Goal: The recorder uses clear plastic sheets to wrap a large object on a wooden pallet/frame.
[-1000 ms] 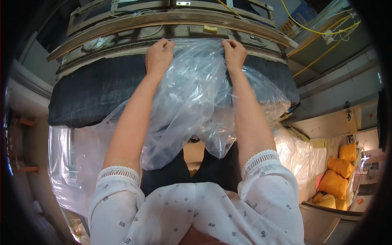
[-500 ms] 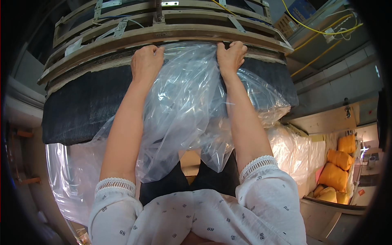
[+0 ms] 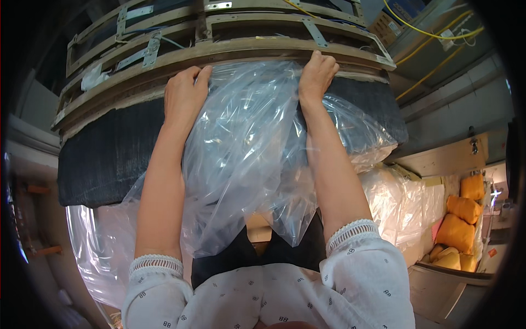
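A crumpled sheet of clear plastic film point(image 3: 241, 137) hangs from the upper edge of a black fabric-covered padded piece point(image 3: 107, 151) and drapes down between my forearms toward my legs. My left hand point(image 3: 185, 93) is closed on the film's upper left corner, with thumb and fingers pinched together. My right hand point(image 3: 318, 78) is likewise closed, gripping the film's upper edge on the right. Both hands rest just under the lowest rail of a wooden frame point(image 3: 246, 50). The fingertips are partly hidden behind the knuckles and the film.
Metal brackets point(image 3: 315, 33) and thin cables are fixed to the slatted frame. A yellow cable point(image 3: 433, 41) loops at the upper right. More plastic wrapping point(image 3: 392, 205) covers items on the right, beside several orange cushions point(image 3: 456, 230). Another plastic-covered surface point(image 3: 93, 247) lies at lower left.
My hands have spread a little farther apart, the left one moving left and the right one right. The film between them is stretched wider along its top edge. The view has shifted slightly.
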Tool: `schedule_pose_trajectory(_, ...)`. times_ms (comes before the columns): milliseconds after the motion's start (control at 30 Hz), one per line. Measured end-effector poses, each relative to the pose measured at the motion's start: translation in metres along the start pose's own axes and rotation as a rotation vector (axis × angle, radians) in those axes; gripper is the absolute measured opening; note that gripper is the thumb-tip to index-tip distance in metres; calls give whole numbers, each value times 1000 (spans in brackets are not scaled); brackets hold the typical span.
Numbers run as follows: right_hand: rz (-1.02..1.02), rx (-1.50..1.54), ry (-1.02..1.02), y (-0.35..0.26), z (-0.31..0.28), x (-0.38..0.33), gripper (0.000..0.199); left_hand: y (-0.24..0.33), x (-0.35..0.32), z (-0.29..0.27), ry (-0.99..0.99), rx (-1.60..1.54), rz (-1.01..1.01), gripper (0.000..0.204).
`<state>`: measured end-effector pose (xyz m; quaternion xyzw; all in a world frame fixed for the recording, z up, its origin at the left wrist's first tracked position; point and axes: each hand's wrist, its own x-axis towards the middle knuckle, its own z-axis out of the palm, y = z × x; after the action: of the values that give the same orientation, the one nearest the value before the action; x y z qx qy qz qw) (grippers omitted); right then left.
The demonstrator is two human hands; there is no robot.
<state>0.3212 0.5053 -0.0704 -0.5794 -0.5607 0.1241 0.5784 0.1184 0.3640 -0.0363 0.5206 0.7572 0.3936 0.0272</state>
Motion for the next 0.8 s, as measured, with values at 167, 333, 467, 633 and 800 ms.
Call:
schedule_pose_trajectory(167,27,-70,-108,-12,-9,-6,40,-13,-3,3,-42,-119,51,32)
schedule_pose_trajectory(333,-255,47,-625,-20,-73,-12,34,-2,-27,-36,-34,-555,114,20)
schedule_pose_trajectory(467,24,589,-855,-67,-132,-27,16,3,-56,-77,-75,-662,116,13)
schedule_pose_trajectory(633,1,717,-979,-102,-187,-39,11,73,-72,-116,58,-291,441,30)
schedule_pose_trajectory(800,-58,746,-975,-115,-224,-46,10,171,-93,-116,88,-173,774,26)
